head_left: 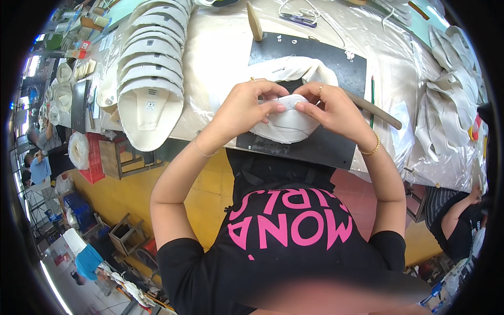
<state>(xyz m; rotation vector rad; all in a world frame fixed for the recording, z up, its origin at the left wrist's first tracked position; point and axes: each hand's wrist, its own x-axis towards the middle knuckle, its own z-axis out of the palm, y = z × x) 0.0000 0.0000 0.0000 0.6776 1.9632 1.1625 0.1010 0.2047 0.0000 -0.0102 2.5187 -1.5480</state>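
A white shoe upper [290,124] rests on a black board [315,152] in front of me, its rounded end toward my body. My left hand [253,106] pinches the top edge of that end between thumb and fingers. Close beside it, my right hand [329,107] is closed on the same edge, thumb on the outer side and fingers over the rim. The fingertips inside the opening are partly hidden. Beyond my hands, the upper's paler far part curves round a dark opening.
Nested white uppers [151,97] stand in a tall stack at the left. Right of my hands lie a wooden handle [375,111] and a green pencil [373,92]. More white pieces [446,100] pile up at the far right. A wooden-handled tool [254,22] lies beyond the board.
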